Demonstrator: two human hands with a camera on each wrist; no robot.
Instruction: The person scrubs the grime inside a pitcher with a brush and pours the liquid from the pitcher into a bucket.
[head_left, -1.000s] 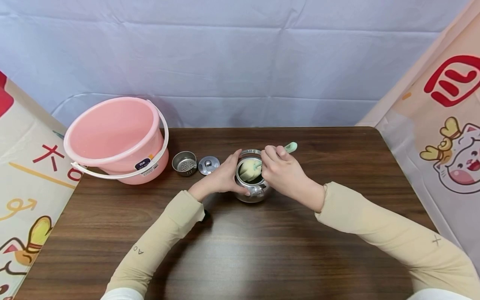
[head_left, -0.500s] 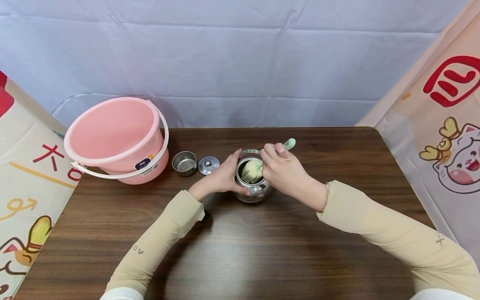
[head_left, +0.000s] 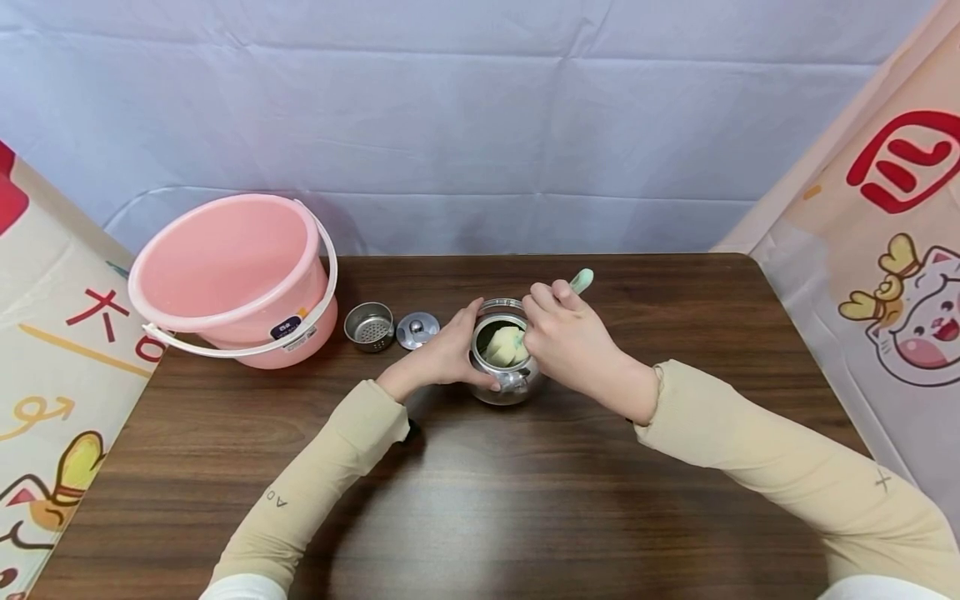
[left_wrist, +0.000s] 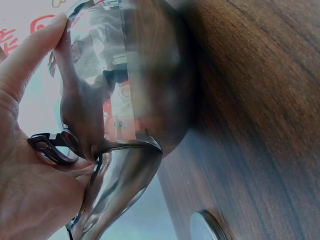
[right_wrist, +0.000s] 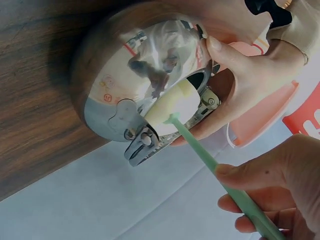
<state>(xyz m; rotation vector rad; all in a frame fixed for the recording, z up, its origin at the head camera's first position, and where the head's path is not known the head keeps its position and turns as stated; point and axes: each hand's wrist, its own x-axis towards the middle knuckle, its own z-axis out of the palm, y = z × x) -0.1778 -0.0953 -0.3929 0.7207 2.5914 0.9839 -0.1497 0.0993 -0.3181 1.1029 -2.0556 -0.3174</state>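
Left cloth [head_left: 45, 292]: pale print past the worktop's [head_left: 217, 425] left edge, red characters plus cartoon.
Bucket [head_left: 225, 267]: pink plastic, upright in the far left corner. White bail [head_left: 329, 287] hangs down on its near side; dark sticker [head_left: 285, 327] on the wall.
Left sleeve [head_left: 322, 471]: beige, cuff folded, dark marking; comes in over the near edge, left of middle.
Strainer [head_left: 371, 332]: round metal, perforated base, just right of the bucket, towards the far edge.
Lid [head_left: 424, 337]: round metal, knob up, just beside the strainer on its right.
Left hand [head_left: 446, 354]: clamped round the pot [head_left: 504, 392] from its left, thumb on the near side, fingers on the far side.
Pot: shiny metal, on the worktop about midway between left and right edges, closer to the far one. Mouth uncovered. Spout [left_wrist: 125, 182] shows by the palm in the left wrist view.
Brush head [head_left: 506, 345]: pale yellow, in the pot mouth; lower part hidden.
Green handle [right_wrist: 200, 150]: runs from the brush head out of the mouth, slanting up to the right.
Right hand [head_left: 568, 346]: clamped on the green handle, thumb along it, just beside the pot rim; can't tell if touching the rim. Hands apart from each other.
Right sleeve [head_left: 772, 442]: beige, X mark, over the worktop's right part.
Right cloth [head_left: 840, 250]: cartoon print past the right edge.
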